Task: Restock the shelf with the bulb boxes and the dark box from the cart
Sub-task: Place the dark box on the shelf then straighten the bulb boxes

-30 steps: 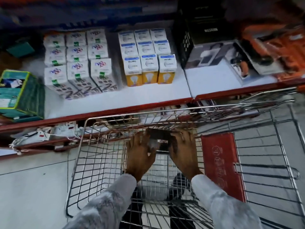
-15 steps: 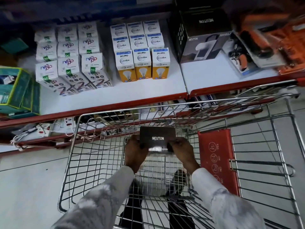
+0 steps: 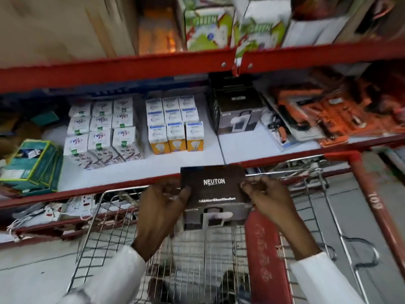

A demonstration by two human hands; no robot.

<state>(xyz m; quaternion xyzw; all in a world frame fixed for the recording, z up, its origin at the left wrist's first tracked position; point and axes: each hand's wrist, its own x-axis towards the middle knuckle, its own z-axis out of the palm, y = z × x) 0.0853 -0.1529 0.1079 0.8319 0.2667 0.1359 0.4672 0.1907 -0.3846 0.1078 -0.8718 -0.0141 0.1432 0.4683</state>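
A dark box (image 3: 215,194) marked NEUTON is held above the wire cart (image 3: 122,216), level with the front edge of the white shelf (image 3: 252,148). My left hand (image 3: 161,212) grips its left side and my right hand (image 3: 266,200) grips its right side. On the shelf stand white bulb boxes (image 3: 100,130) in rows at the left and blue-and-yellow bulb boxes (image 3: 175,126) beside them. Another dark NEUTON box (image 3: 237,110) stands on the shelf to their right, with a second one stacked behind it.
A green box (image 3: 32,165) sits at the shelf's left end and orange tool packs (image 3: 328,110) at the right. The red shelf above (image 3: 131,66) overhangs, carrying more boxes. A red post (image 3: 377,205) stands right of the cart. A red flap (image 3: 265,255) hangs inside the cart.
Both hands have lifted the dark box up out of the cart to the shelf's front edge. My view has tilted up, bringing the upper shelf into sight.
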